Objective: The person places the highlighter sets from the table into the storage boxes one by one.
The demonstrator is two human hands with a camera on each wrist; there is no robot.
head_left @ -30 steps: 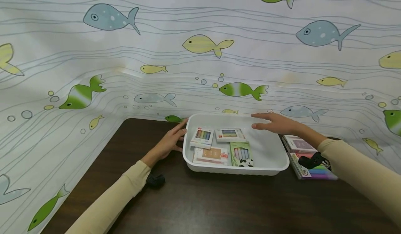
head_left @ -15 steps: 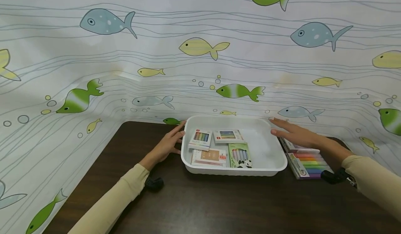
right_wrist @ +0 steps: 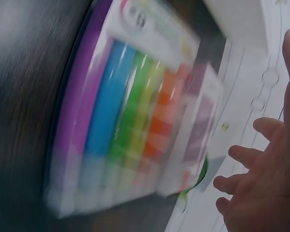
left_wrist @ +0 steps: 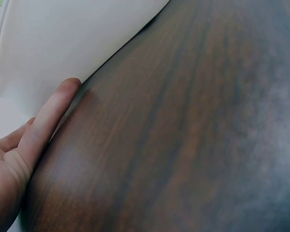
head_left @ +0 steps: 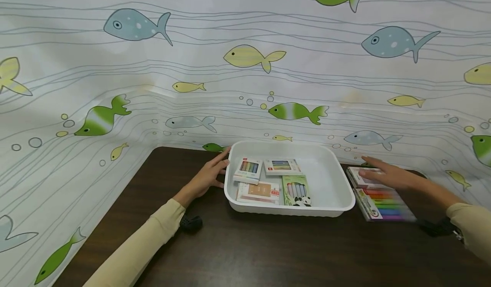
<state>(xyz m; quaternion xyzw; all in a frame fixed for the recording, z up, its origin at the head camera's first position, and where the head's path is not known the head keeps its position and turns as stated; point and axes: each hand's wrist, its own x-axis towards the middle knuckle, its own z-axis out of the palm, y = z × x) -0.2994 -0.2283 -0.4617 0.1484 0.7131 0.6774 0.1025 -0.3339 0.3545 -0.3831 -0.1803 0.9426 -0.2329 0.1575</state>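
A white plastic tray (head_left: pixel 326 210) stands on the dark table, with several flat boxes inside. My left hand (head_left: pixel 205 177) touches the tray's left wall with its fingers extended; in the left wrist view one finger (left_wrist: pixel 50 116) lies along the foot of that wall. To the right of the tray, my right hand (head_left: pixel 395 177) hovers over the far end of some packs, fingers spread and holding nothing. Nearest below it are a clear pack of rainbow-coloured markers (head_left: pixel 389 206) and a white box with a mauve panel (right_wrist: pixel 195 130), partly covered by the hand in the head view.
The tray holds two white boxes of coloured sticks (head_left: pixel 248 170), a green panda-print pack (head_left: pixel 297 189) and a box with a brown label (head_left: pixel 260 189). A fish-print sheet (head_left: pixel 245 99) rises behind the table (head_left: pixel 268 253).
My right hand has moved right, from above the tray's far right part to over the packs beside it. The left hand stays at the tray's left wall.
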